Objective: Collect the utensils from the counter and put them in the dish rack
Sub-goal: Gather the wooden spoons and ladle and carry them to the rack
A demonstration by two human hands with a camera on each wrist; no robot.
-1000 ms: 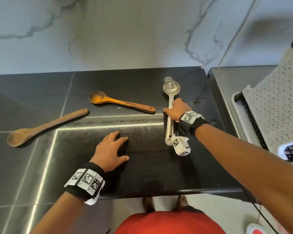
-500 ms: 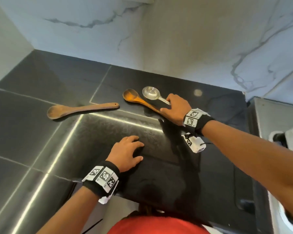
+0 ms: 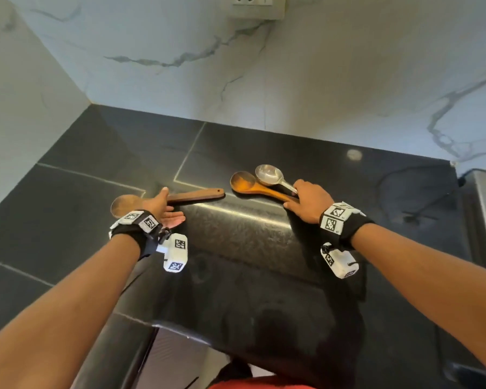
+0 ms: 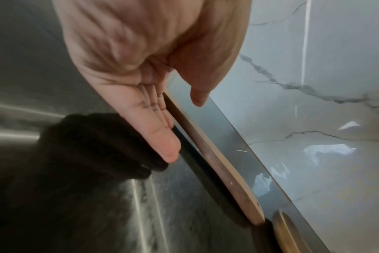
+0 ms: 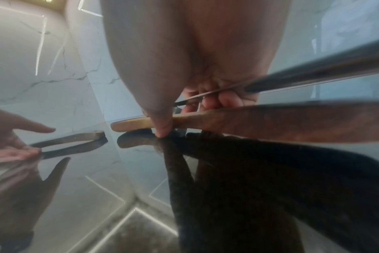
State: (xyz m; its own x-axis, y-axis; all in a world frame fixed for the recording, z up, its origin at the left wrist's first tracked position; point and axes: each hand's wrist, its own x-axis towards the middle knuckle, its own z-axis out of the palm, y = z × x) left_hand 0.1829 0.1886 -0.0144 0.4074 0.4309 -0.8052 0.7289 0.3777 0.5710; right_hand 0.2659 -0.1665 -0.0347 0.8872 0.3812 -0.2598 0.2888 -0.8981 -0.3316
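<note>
Three utensils on the bench point(image 3: 264, 248), none racked yet. Right hand point(image 3: 309, 202) curled round two handles, metal spoon point(image 3: 270, 175) and lighter wooden spoon point(image 3: 253, 185), heads touching. Left hand point(image 3: 163, 209) flat-fingered, spread beside the darker wooden spoon point(image 3: 197, 195), gripping nothing. Dish rack out of sight; all carrying left.
</note>
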